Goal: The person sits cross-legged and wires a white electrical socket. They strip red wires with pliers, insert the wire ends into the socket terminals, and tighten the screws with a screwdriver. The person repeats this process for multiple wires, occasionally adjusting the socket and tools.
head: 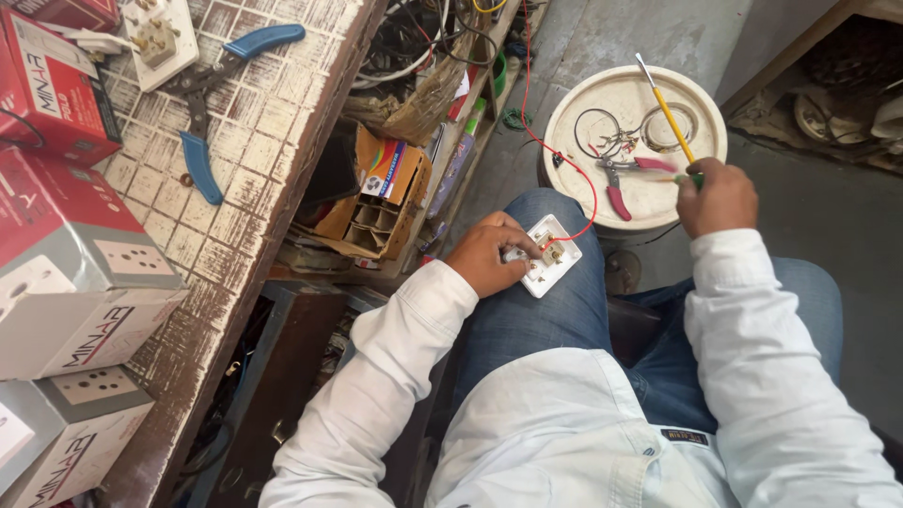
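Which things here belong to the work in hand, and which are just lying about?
In use: white switch plate under left hand; red wire; yellow-handled screwdriver in right hand.

Lying about: blue-handled pliers; red-handled pliers; red-and-grey boxes.

Three red-and-grey boxes (75, 273), two pliers (202, 103), one screwdriver (666, 108), one white bucket lid (574, 118)

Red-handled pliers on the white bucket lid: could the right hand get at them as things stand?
Probably yes. The right hand hovers just beside the red-handled pliers on the white bucket lid, with nothing between them. But it already grips a yellow screwdriver, so its fingers aren't free.
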